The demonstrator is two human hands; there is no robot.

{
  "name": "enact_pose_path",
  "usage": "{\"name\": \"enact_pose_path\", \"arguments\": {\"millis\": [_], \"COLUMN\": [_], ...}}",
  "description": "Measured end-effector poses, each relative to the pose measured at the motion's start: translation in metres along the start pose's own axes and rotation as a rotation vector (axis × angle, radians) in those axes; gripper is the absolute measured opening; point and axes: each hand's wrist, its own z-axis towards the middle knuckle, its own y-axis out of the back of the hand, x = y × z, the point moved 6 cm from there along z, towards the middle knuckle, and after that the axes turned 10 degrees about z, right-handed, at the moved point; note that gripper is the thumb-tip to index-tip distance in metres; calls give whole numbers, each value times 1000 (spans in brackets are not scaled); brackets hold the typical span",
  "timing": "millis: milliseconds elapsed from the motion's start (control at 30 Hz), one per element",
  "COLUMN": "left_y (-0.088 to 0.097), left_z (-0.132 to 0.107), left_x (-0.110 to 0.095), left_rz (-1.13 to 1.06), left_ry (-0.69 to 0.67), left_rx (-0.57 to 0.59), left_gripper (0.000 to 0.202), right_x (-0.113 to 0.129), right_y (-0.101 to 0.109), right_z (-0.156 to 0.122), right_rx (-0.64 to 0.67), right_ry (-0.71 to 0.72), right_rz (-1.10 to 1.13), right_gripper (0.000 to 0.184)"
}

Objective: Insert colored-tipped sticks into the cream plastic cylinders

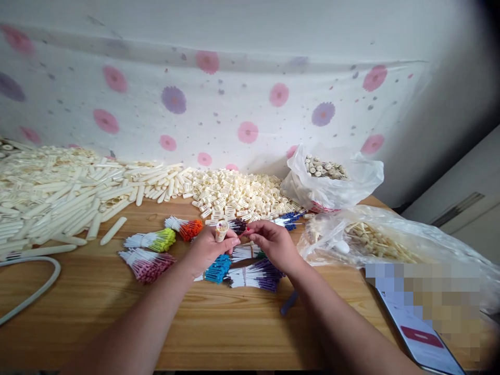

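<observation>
My left hand (207,251) is closed around a short cream plastic barrel (221,232), held upright, with small coloured spots in its open top. Close beside it, my right hand (276,244) pinches a thin stick with a red end (246,232), apparently a pen refill. Bundles of white-stemmed refills surround the hands on the table: orange (190,229), yellow-green (158,239), pink (148,264), light blue (217,269), purple (258,276) and dark blue (289,221). A green-ended bundle (247,253) and a dark one (236,225) are partly hidden by my hands.
Long cream tubes (78,203) are heaped at the left, short slotted cream pieces (238,192) at the back. Two plastic bags (332,190) of parts stand or lie at the right. A phone (422,333) lies front right; a white curved tube (54,276) is at the left edge.
</observation>
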Motion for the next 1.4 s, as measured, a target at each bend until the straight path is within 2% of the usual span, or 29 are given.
{"name": "enact_pose_path", "arguments": {"millis": [100, 200, 267, 333, 400, 467, 533, 667, 733, 900, 1133, 1267, 1400], "left_y": [-1, -1, 5, 15, 24, 26, 23, 15, 12, 6, -1, -2, 2], "left_z": [-1, -1, -2, -3, -4, -5, -4, -3, -2, -2, -4, -5, -5], "left_x": [-3, -7, -8, -7, -5, -5, -8, -14, -17, -23, -28, -29, -26], "left_rz": [-3, 25, 40, 58, 102, 163, 192, 189, 205, 282, 332, 330, 440], "left_ry": [-42, -118, -179, -218, -241, -260, -277, -283, -294, -351, -400, -434, -419], "left_rx": [3, -8, -88, -227, -344, -361, -327, -266, -242, -168, -122, -117, -171], "left_gripper": [21, 21, 22, 24, 24, 24, 26, 28, 27, 19, 13, 12, 8], "right_x": [1, 14, 33, 61, 90, 112, 126, 135, 134, 127, 110, 101, 90], "right_y": [-4, -5, -2, 2, 8, 9, 4, -16, -22, -29, -37, -37, -37], "right_z": [-2, -6, -13, -27, -47, -66, -77, -78, -75, -71, -67, -60, -52], "right_rx": [-31, -82, -119, -187, -296, -360, -321, -71, -3, 3, 26, 1, -21], "right_ry": [-16, 66, 216, 439, 681, 848, 914, 860, 836, 878, 912, 863, 750], "right_rz": [34, 11, -68, -150, -138, -117, -157, -342, -426, -484, -525, -547, -606], "right_gripper": [13, 11, 8, 2, 9, 14, 16, 17, 15, 14, 14, 11, 15]}}
